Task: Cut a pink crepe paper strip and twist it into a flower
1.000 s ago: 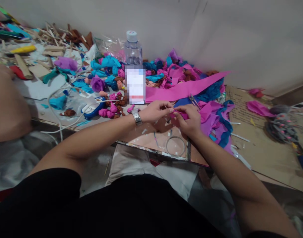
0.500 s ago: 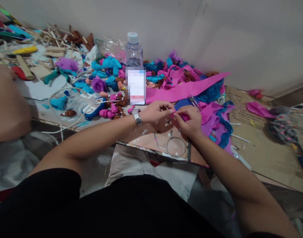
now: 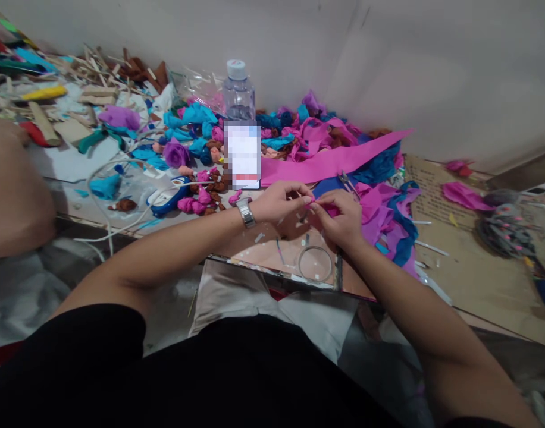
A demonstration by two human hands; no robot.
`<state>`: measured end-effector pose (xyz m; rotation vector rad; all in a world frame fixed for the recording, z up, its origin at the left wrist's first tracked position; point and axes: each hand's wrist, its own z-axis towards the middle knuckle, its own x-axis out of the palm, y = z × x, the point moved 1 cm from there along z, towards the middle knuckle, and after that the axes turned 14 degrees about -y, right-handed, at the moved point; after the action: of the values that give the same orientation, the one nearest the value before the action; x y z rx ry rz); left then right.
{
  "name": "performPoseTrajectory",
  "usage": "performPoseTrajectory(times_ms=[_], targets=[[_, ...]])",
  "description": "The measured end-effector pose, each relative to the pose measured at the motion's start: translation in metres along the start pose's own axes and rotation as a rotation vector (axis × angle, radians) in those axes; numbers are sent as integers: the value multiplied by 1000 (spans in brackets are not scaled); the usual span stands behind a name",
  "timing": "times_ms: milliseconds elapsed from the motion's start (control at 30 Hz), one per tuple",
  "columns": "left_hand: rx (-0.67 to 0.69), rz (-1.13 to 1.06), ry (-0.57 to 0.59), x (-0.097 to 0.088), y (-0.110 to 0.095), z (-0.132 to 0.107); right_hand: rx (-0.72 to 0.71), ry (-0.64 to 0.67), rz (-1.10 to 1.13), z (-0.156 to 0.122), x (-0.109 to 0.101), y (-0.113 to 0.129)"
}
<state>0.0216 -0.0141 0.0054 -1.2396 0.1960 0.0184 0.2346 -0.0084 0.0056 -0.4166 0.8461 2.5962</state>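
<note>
My left hand [image 3: 284, 201], with a metal watch [image 3: 246, 213] on its wrist, pinches a small piece of pink crepe paper [image 3: 309, 201] between thumb and fingers. My right hand [image 3: 344, 215] pinches the same piece from the other side, fingertips nearly touching. Most of the piece is hidden by the fingers. Below the hands a thin ring of wire [image 3: 315, 246] lies on the tabletop among small scraps. A long pink paper strip [image 3: 330, 160] stretches behind the hands, and a metal tool [image 3: 347, 183], perhaps pliers, lies close to the right one.
A lit phone [image 3: 243, 154] leans before a clear bottle [image 3: 239, 98]. Pink, purple and blue paper [image 3: 379, 208] heaps up at right, beside cardboard [image 3: 469, 279]. Twisted paper buds [image 3: 201, 199], a white cable [image 3: 121, 229] and wood sticks lie left. Another person's arm [image 3: 18, 190] reaches in at far left.
The view has shifted very slightly. Both hands stay pinched together at the pink paper, with only a slight movement of the fingertips.
</note>
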Motion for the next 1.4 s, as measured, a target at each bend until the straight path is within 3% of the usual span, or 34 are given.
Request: performPoseTrajectory(times_ms=[1000,1133,1267,1400], targets=[[32,50,23,-1,-6,-1,-3,-25,66,-1,2,-5],[37,83,32,-2,-6,-1,33,36,47,-2,3,-4],[151,251,42,-1,-9,-3,10,136,39,-4,4,-4],[247,348,62,0,-9,-5,-27,148,34,-5,5,-5]])
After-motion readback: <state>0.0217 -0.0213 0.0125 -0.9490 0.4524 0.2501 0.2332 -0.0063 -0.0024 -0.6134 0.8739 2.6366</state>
